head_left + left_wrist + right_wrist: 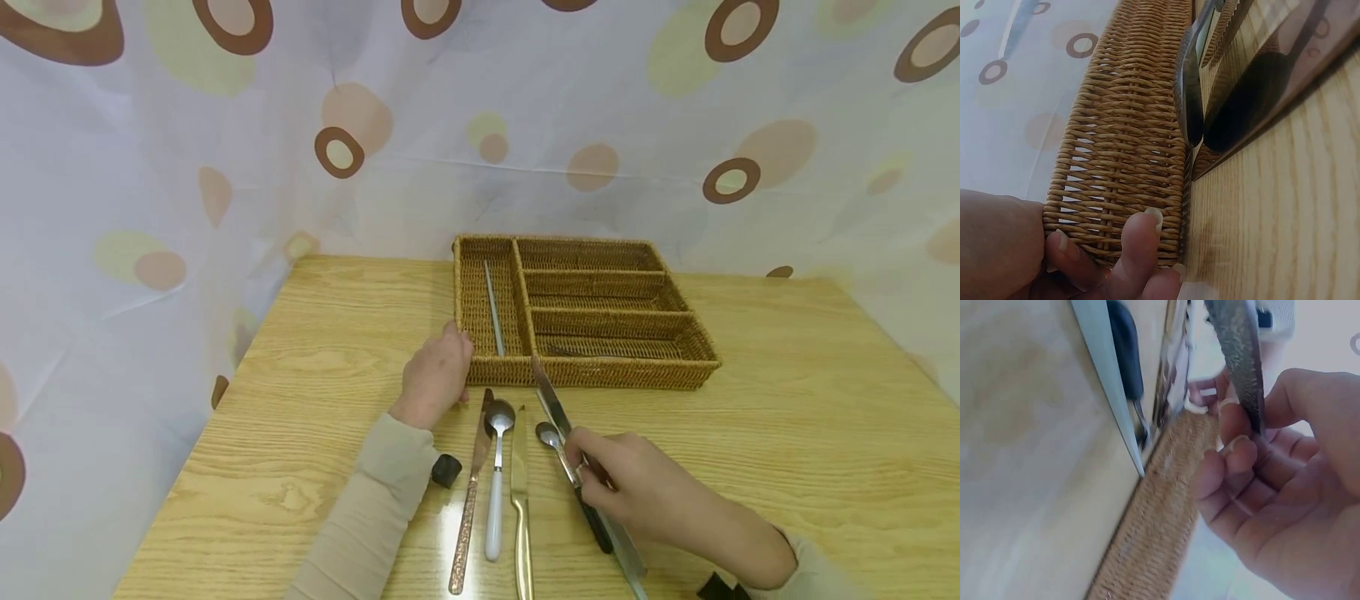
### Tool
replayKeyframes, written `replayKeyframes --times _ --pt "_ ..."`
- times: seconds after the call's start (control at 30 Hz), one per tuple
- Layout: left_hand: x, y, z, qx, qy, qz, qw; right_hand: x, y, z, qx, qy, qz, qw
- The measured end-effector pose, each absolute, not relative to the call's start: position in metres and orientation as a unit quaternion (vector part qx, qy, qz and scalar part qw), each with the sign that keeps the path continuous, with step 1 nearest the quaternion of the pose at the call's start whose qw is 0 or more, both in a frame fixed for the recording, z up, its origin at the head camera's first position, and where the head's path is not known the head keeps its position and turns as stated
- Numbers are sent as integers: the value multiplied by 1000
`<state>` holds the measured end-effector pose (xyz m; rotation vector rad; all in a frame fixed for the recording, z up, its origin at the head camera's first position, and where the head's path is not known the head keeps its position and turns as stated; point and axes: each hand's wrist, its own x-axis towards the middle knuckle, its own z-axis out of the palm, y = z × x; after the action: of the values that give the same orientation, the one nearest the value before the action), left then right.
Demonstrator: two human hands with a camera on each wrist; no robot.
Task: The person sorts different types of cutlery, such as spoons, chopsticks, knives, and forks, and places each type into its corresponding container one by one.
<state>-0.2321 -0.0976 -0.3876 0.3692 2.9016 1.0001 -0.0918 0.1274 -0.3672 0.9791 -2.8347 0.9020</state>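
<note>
My left hand (435, 379) grips the near left corner of a wicker cutlery tray (630, 374); its fingers (1138, 247) curl round the woven wall. Above the table, in front of the tray, my right hand (630, 479) pinches a table knife (553, 402) with a hammered silver handle (1238, 356). The blade points toward the tray's front wall. Beneath it lie a small spoon (549, 433) with a black handle and a slim tapering silver stick (1107, 375). A slim silver stick (493, 308) lies in the tray's left compartment, and dark thin cutlery (585, 353) in the near right one.
Between my arms on the wooden table (300, 400) lie a knife with a patterned copper handle (467, 525), a spoon with a white handle (493, 517) and a gold knife (521, 500). A patterned curtain (480, 200) hangs behind the tray.
</note>
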Motion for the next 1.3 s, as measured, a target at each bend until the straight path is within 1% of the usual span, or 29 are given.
replayKeyframes --times 0.13,0.37,0.57,0.63,0.87,1.03,1.17,1.3 --pt "-233 -98 -388 122 938 322 24 -100 136 -359 343 -898 272 52" --pt "-233 -97 -387 121 939 322 25 -116 150 -340 325 -916 227 53" --pt "-232 -99 -387 122 941 316 19 -137 161 -324 363 -900 226 86" --pt "-232 -99 -387 120 941 316 20 -143 164 -319 368 -896 231 89" --pt "-233 -100 -389 119 939 322 22 -162 174 -309 347 -909 214 87" --pt "-233 -98 -388 119 935 332 25 -174 181 -310 328 -910 238 84" --pt "-234 -98 -389 118 935 333 26 -184 189 -311 300 -917 255 67" --pt "-234 -97 -390 116 936 330 30 -194 195 -311 247 -934 257 31"
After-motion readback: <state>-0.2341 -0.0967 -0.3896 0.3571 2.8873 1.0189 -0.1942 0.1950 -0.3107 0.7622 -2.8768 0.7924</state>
